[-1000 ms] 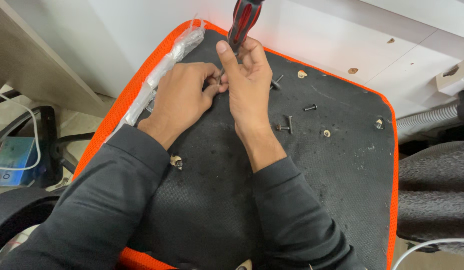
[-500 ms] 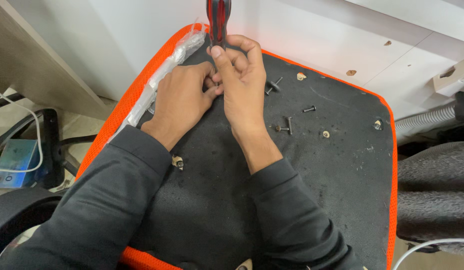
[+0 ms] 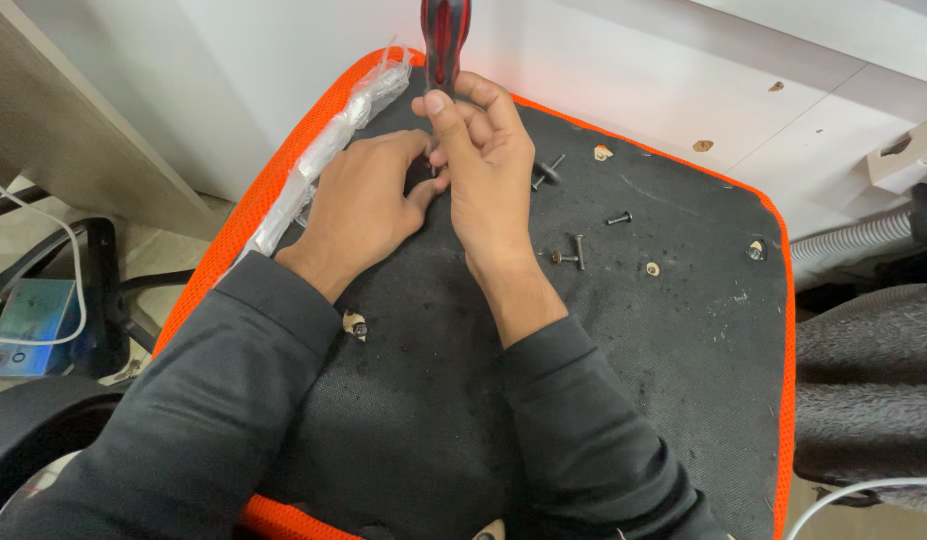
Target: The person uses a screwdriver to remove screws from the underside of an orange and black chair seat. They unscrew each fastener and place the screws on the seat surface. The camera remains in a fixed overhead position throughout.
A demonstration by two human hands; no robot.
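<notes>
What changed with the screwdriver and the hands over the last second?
The screwdriver swung from leaning right to nearly upright in the right hand, whose grip never let go. The left hand stayed pinching at the tip, and the loose bolts on the seat underside did not move.

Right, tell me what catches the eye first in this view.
The two hands, left hand and right hand, meet at the far middle of a black seat base edged in orange. The right hand grips a red-and-black screwdriver held upright. Loose black bolts lie scattered to the right of them.
</notes>
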